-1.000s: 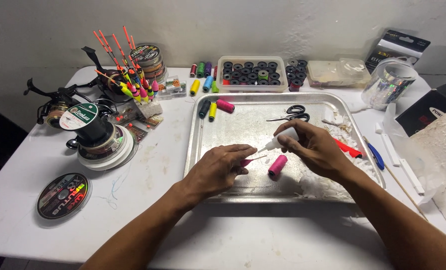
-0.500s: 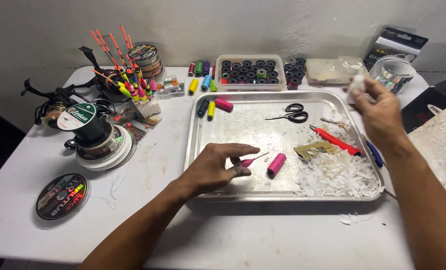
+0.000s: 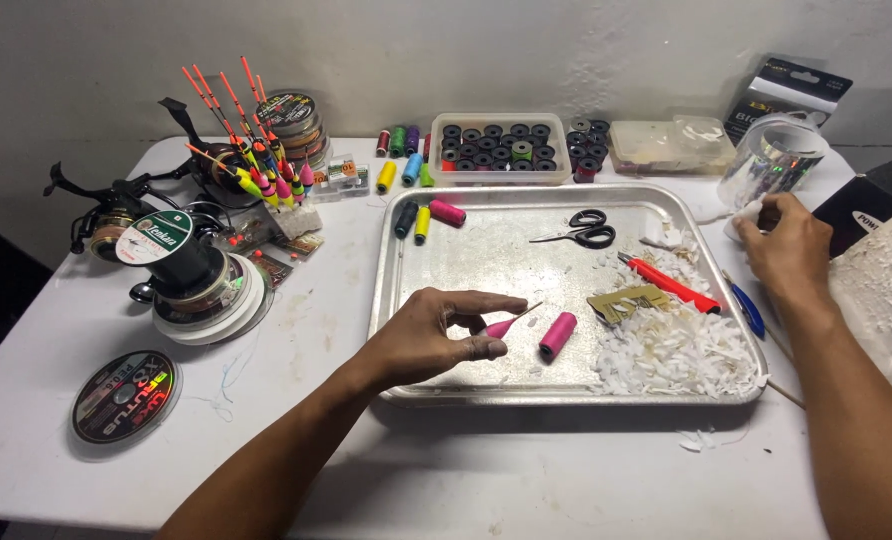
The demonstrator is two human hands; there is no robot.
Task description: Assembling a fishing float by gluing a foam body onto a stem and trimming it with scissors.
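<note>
Right hand (image 3: 788,245) moved off tray to white piece at table edge — grasping it.
Left hand (image 3: 436,335) pinches my pink float (image 3: 501,326); shavings (image 3: 681,350) cut, float unfinished — I'd judge midway.

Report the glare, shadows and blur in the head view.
Head view: soft glare on the silver metal tray; a shadow under the left hand holding the small pink float; the right hand by the clear plastic tub is sharp; frame edges bow slightly.

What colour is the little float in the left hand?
Pink float, pinched by the left hand; head view.
</note>
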